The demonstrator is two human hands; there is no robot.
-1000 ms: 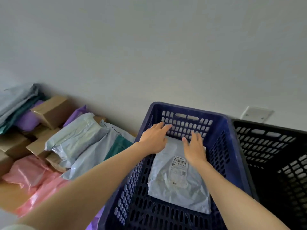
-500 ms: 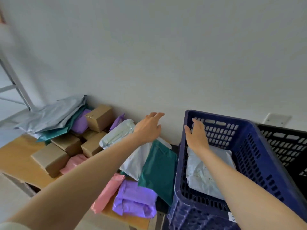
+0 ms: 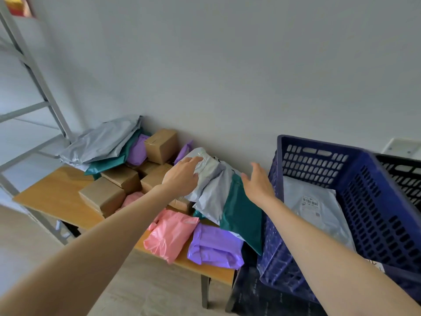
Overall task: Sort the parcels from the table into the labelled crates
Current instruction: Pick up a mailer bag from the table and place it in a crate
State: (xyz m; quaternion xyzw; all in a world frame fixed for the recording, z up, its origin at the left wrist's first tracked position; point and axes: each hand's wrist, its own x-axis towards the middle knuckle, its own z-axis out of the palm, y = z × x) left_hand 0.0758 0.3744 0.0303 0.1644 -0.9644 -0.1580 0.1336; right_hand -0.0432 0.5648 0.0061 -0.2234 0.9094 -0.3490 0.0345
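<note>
A wooden table (image 3: 57,197) carries a heap of parcels: brown boxes, grey, green, purple and pink mailer bags. My left hand (image 3: 182,176) lies on a pale grey mailer bag (image 3: 209,172) on top of the heap, fingers stretched over it. My right hand (image 3: 258,185) hovers open over a dark green bag (image 3: 241,208), just left of the blue crate (image 3: 369,201). One grey labelled parcel (image 3: 319,208) lies inside the blue crate.
A black crate (image 3: 403,174) stands behind the blue one at the right. A pink bag (image 3: 168,233) and a purple bag (image 3: 216,247) lie at the table's front edge. A metal shelf frame (image 3: 34,71) rises at the left. The wall runs close behind.
Both hands have left the blue crate and swung left to the table's heap. The left hand has come down onto the pale grey bag. The view has turned left.
</note>
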